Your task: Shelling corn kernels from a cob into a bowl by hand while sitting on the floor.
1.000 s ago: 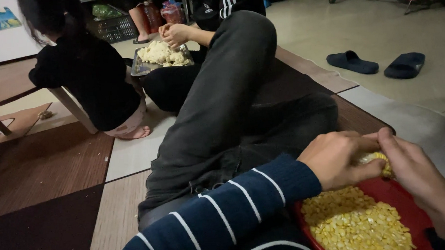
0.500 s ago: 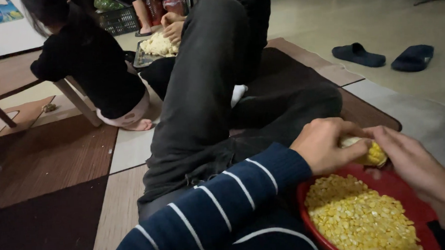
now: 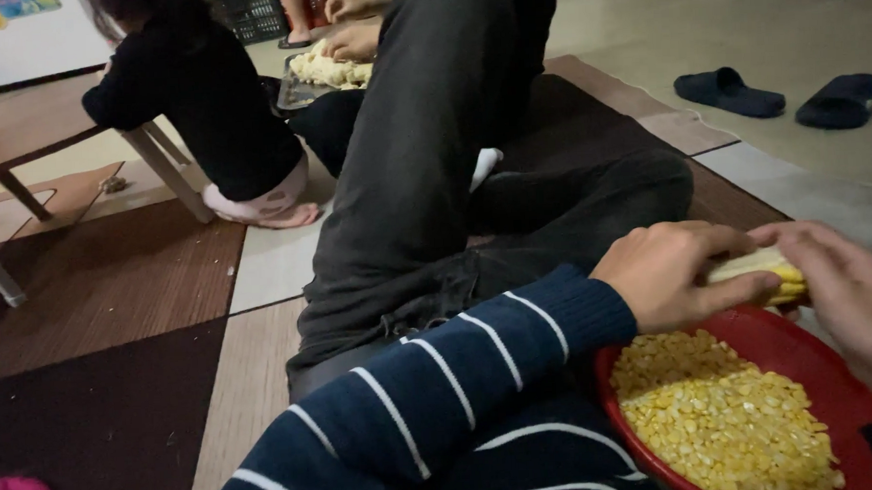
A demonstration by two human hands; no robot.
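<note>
We hold the cob (image 3: 763, 272) over the red bowl (image 3: 821, 360). Our left hand (image 3: 674, 274) and right hand (image 3: 855, 300) have moved up, fingers wrapped around it. Kernels (image 3: 723, 419) fill the bowl.

Two dark slippers (image 3: 780, 93) lie on the floor; a low wooden table (image 3: 34, 135) stands left (partly cut off).

The cob (image 3: 762, 268) is mostly covered by both hands; only its middle shows. The right hand (image 3: 855, 300) and the red bowl (image 3: 803, 351) run off the frame's right and bottom edges. The far tray (image 3: 297, 92) is partly behind a knee.
</note>
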